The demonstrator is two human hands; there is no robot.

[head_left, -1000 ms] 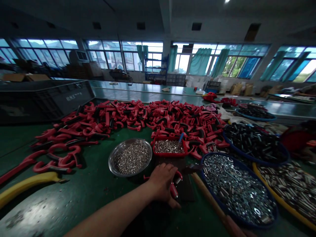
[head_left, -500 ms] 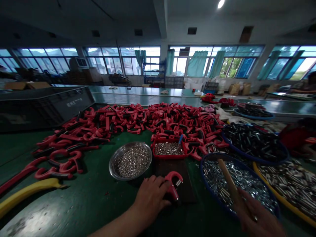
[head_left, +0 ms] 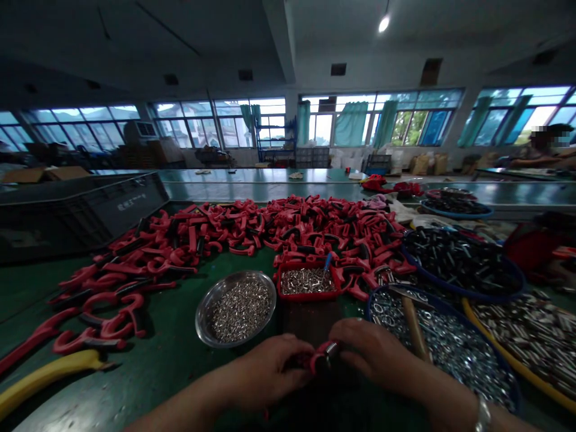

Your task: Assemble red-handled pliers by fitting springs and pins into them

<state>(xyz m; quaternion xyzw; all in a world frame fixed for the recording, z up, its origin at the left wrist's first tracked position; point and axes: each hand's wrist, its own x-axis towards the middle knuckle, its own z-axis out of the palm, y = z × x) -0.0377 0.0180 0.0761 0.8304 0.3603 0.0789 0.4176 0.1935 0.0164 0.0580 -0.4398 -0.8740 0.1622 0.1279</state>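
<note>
Left hand (head_left: 270,371): the red clamp (head_left: 318,360) is grasped between thumb and fingers
Right hand (head_left: 377,354): fingers are bent close at the clamp's ridged metal part (head_left: 332,348); whether it is gripped cannot be told
Clamp position: seen between the two hands' fingertips
Red tray (head_left: 309,296): filled with small metal parts (head_left: 306,281), set beyond the fingertips
Steel bowl (head_left: 204,318): placed beyond and left of the left fingers
Wooden handle (head_left: 414,330): laid over metal washers (head_left: 468,354), right of the right fingers
</note>
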